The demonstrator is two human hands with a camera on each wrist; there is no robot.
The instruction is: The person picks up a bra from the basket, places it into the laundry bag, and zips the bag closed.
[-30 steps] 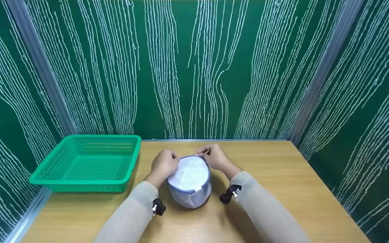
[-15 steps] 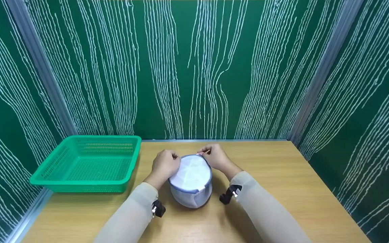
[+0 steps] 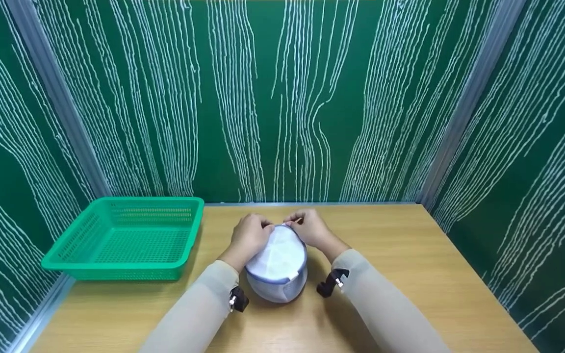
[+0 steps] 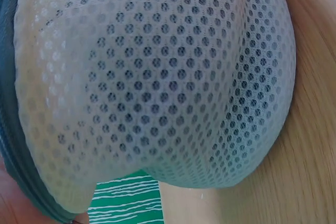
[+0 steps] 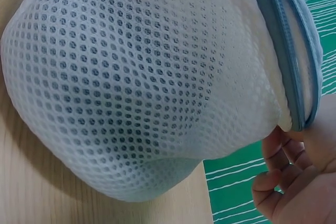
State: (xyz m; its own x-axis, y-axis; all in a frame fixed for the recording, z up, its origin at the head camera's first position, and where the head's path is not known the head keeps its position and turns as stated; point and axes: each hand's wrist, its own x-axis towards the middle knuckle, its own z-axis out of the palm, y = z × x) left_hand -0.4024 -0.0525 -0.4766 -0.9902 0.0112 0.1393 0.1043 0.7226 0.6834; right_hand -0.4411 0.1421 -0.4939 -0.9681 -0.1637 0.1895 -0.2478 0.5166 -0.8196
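A white mesh laundry bag (image 3: 278, 255) with a blue zipped rim stands on the wooden table, its pale round top facing up. My left hand (image 3: 252, 238) pinches the rim at its far left side. At the far edge, close by, my right hand (image 3: 310, 229) pinches the rim between thumb and fingers. The bag's mesh wall (image 4: 163, 72) fills most of the left wrist view and bulges outward. In the right wrist view the blue zip (image 5: 286, 51) runs along the rim, with curled fingers (image 5: 270, 148) below its end. The zip pull is hidden.
A green plastic basket (image 3: 130, 265) with slotted walls stands on the left of the table (image 3: 385, 245). Green panels (image 3: 346, 122) with white wavy lines enclose the back and sides, joined by grey metal posts (image 3: 464, 113).
My left hand has slid rightward along the rim, nearer to the right hand. The bag's top has tilted and narrowed slightly. My right hand has kept nearly the same place.
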